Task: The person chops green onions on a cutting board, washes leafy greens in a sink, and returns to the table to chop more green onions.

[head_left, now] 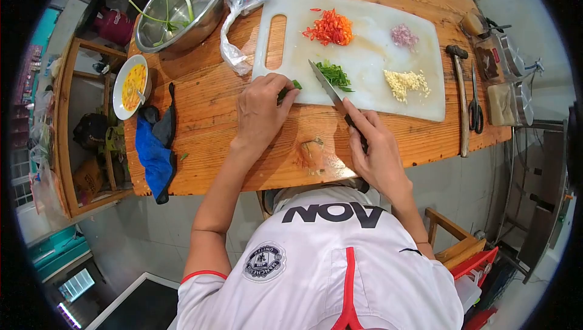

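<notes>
My left hand (263,108) is closed on a short bunch of green onion (293,87) at the lower left edge of the white cutting board (370,17). In my right hand (375,147) is a knife (328,85), its blade lying over the board beside chopped green onion (335,76). Separate piles on the board are chopped red chili (330,28), minced garlic (405,84) and chopped shallot (404,36).
A metal bowl (182,11) with green stalks, a plastic bag (234,32), a plate of yellow liquid (134,87) and a blue cloth (153,151) lie left. A hammer (462,99), scissors (475,111) and jars (501,102) are at the right.
</notes>
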Motion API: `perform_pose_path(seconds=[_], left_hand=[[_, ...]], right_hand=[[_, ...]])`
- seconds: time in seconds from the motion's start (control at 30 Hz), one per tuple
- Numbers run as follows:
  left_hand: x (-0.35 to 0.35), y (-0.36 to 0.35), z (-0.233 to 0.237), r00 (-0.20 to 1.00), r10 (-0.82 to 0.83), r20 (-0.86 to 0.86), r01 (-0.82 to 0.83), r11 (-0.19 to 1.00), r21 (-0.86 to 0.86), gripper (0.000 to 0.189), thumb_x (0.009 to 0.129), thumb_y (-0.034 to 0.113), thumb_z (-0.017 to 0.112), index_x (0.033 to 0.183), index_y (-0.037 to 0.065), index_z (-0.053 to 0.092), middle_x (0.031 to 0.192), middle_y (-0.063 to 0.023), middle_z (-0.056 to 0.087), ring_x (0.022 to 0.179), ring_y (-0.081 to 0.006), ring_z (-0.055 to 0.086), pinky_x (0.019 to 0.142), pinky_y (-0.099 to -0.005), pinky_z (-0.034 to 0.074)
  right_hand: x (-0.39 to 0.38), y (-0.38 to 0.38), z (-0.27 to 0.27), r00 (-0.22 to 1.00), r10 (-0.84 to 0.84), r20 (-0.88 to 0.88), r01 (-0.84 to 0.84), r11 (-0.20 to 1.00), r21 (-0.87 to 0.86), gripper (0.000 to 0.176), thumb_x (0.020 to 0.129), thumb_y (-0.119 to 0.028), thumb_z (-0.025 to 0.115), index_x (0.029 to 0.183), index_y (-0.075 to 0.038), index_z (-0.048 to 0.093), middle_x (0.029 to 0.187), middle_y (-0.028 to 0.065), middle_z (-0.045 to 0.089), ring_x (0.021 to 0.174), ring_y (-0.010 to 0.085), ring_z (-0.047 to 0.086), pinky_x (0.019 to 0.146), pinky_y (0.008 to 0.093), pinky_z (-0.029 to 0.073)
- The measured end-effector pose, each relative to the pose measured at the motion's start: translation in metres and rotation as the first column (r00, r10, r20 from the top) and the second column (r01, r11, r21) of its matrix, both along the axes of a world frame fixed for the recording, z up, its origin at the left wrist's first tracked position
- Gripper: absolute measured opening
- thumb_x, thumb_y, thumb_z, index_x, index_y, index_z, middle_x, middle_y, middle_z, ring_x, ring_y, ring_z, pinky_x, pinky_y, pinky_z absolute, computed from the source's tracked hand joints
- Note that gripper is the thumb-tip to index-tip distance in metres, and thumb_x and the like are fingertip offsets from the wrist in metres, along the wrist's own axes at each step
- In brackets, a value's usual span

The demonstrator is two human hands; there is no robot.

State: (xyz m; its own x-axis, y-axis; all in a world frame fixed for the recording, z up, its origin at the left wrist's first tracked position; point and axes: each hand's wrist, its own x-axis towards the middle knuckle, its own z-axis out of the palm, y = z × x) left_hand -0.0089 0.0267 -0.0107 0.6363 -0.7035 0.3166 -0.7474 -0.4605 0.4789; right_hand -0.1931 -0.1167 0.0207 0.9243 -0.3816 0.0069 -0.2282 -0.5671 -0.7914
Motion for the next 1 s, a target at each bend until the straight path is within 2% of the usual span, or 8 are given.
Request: perform_pose_path(seconds=[0.23, 0.33, 0.53, 0.83, 0.93, 1.0], left_hand=[[0.004, -0.002, 0.007, 0.999, -0.042, -0.028, 0.044, 0.997, 0.066, 0.015, 0.081, 0.015, 0.079, 0.093, 0.007, 0.074, 0.090, -0.0084, 0.072, 0.082, -0.0279, 0.070, 0.072, -0.0373, 0.054], [0.000, -0.010, 0.006, 0.997, -0.001, -0.074, 0.000, 1.000, -0.012, 0.015, 0.081, 0.014, 0.079, 0.094, 0.008, 0.075, 0.091, -0.0083, 0.073, 0.083, -0.0280, 0.070, 0.074, -0.0371, 0.055], [-0.006, -0.023, 0.001, 0.998, -0.033, -0.059, 0.032, 0.999, -0.013, 0.014, 0.081, 0.013, 0.079, 0.093, 0.008, 0.075, 0.093, -0.0082, 0.074, 0.084, -0.0268, 0.071, 0.074, -0.0362, 0.055], [-0.024, -0.034, 0.003, 0.997, 0.066, 0.038, -0.063, 0.995, -0.071, 0.010, 0.080, 0.008, 0.078, 0.089, 0.003, 0.076, 0.091, -0.0073, 0.070, 0.086, -0.0266, 0.068, 0.075, -0.0374, 0.054], [-0.025, -0.038, -0.005, 0.998, 0.060, 0.032, -0.056, 0.993, -0.104, 0.006, 0.079, 0.005, 0.075, 0.084, 0.003, 0.074, 0.086, -0.0069, 0.064, 0.085, -0.0261, 0.063, 0.072, -0.0381, 0.053], [-0.026, -0.039, -0.005, 0.997, 0.072, 0.022, -0.070, 0.994, -0.088, 0.005, 0.079, 0.005, 0.075, 0.083, 0.003, 0.074, 0.086, -0.0069, 0.064, 0.084, -0.0262, 0.063, 0.072, -0.0381, 0.052]], right_hand=[[0.000, 0.004, -0.006, 0.999, 0.034, -0.006, -0.034, 0.999, -0.021, 0.054, 0.089, 0.004, 0.055, 0.143, -0.002, 0.051, 0.093, 0.0203, 0.055, 0.076, 0.0366, 0.060, 0.069, 0.0439, 0.049], [-0.003, -0.002, -0.007, 1.000, 0.000, 0.001, 0.000, 1.000, -0.001, 0.055, 0.090, 0.003, 0.056, 0.144, -0.003, 0.051, 0.091, 0.0195, 0.054, 0.073, 0.0355, 0.060, 0.067, 0.0434, 0.049], [-0.009, -0.008, -0.010, 0.999, 0.032, 0.001, -0.032, 0.998, -0.046, 0.056, 0.090, 0.000, 0.059, 0.145, -0.009, 0.051, 0.087, 0.0173, 0.053, 0.069, 0.0340, 0.060, 0.064, 0.0435, 0.050], [-0.009, -0.015, -0.014, 0.991, 0.119, -0.056, -0.127, 0.979, -0.162, 0.058, 0.090, 0.000, 0.060, 0.146, -0.011, 0.051, 0.084, 0.0169, 0.055, 0.068, 0.0345, 0.060, 0.064, 0.0454, 0.050], [-0.007, -0.023, -0.018, 0.994, 0.104, 0.039, -0.100, 0.991, -0.088, 0.058, 0.089, 0.002, 0.060, 0.145, -0.010, 0.052, 0.081, 0.0179, 0.056, 0.066, 0.0347, 0.059, 0.064, 0.0449, 0.049], [-0.007, -0.024, -0.018, 0.996, 0.086, 0.038, -0.084, 0.995, -0.050, 0.057, 0.089, 0.003, 0.059, 0.144, -0.010, 0.053, 0.080, 0.0183, 0.057, 0.066, 0.0348, 0.059, 0.064, 0.0445, 0.048]])
